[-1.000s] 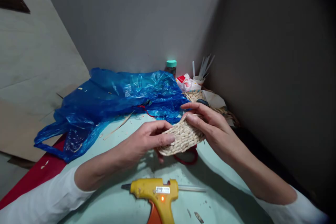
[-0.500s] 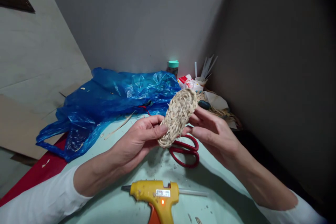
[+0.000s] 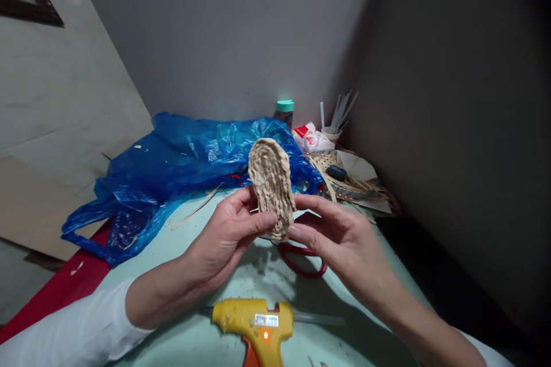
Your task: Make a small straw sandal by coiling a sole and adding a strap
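An oval braided straw sole (image 3: 271, 178) is held up in front of me, its coiled face toward me. My left hand (image 3: 235, 223) pinches its lower left part, thumb across the front. Fingers of my right hand (image 3: 333, 232) grip its lower right edge. Under the sole, red-handled scissors (image 3: 303, 266) lie partly hidden on the pale green tabletop (image 3: 241, 281). Nearer to me rests a yellow glue gun (image 3: 253, 321) with a lit orange light and a glue stick (image 3: 318, 319) out of its back.
A crumpled blue plastic bag (image 3: 189, 155) spreads over the far left. Behind it stands a jar with a green lid (image 3: 284, 106). At the back right are a cup of glue sticks (image 3: 331, 131), a red-and-white packet (image 3: 312, 139) and a woven basket (image 3: 353, 186) holding straw strips.
The braided sole has turned from a rightward tilt to nearly upright and shifted left, showing its coiled face. My right hand has moved left along with it.
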A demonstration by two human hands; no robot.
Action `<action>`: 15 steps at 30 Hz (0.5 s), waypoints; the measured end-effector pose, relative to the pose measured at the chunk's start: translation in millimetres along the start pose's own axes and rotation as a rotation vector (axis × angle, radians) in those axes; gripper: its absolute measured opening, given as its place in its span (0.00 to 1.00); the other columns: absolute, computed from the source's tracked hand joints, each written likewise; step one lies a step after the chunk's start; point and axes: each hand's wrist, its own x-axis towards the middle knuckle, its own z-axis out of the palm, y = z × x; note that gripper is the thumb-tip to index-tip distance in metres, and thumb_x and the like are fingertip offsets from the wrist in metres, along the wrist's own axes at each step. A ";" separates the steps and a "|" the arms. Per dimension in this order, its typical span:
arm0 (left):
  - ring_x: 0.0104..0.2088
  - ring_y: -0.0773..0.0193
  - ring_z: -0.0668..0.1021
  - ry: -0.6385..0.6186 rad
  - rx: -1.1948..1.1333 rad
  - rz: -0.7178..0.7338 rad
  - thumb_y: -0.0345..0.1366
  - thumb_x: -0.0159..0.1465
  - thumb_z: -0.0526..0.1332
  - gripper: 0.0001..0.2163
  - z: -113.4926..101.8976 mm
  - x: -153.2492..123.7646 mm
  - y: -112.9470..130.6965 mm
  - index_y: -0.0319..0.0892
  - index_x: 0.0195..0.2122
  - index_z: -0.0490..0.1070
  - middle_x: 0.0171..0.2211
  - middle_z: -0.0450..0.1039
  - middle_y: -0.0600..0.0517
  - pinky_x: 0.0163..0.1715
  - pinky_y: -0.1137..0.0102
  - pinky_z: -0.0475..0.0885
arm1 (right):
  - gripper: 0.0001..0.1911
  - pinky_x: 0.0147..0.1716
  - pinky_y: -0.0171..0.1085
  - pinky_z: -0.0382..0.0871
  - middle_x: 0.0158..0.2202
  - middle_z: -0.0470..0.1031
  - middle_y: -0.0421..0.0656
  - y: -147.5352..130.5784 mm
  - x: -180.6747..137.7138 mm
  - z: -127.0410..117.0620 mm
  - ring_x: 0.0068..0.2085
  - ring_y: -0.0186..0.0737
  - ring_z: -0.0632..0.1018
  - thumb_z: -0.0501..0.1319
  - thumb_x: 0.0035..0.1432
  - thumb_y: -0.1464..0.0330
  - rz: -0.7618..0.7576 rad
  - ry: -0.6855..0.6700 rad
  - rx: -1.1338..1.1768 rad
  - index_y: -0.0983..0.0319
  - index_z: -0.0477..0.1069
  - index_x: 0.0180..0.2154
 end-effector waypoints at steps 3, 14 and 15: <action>0.39 0.64 0.78 0.009 0.055 -0.006 0.27 0.54 0.71 0.12 -3.7 1.8 -7.7 0.38 0.40 0.76 0.38 0.79 0.50 0.42 0.72 0.72 | 0.10 0.25 0.33 0.75 0.38 0.81 0.43 3.9 -0.3 2.3 0.31 0.37 0.79 0.64 0.59 0.65 -0.073 0.054 -0.090 0.61 0.77 0.42; 0.28 0.61 0.80 -0.039 0.009 -0.288 0.41 0.60 0.65 0.15 -27.3 22.4 9.5 0.35 0.42 0.72 0.32 0.78 0.45 0.25 0.70 0.76 | 0.12 0.44 0.44 0.72 0.42 0.80 0.51 6.1 5.4 -12.9 0.43 0.43 0.79 0.61 0.58 0.82 -0.911 0.179 -0.710 0.67 0.73 0.43; 0.27 0.58 0.80 -0.140 -0.034 -0.343 0.45 0.59 0.66 0.19 -28.0 22.7 10.0 0.34 0.44 0.72 0.32 0.78 0.43 0.22 0.69 0.77 | 0.13 0.44 0.44 0.73 0.43 0.80 0.51 6.7 5.7 -13.3 0.43 0.43 0.79 0.61 0.58 0.83 -0.940 0.157 -0.732 0.67 0.73 0.44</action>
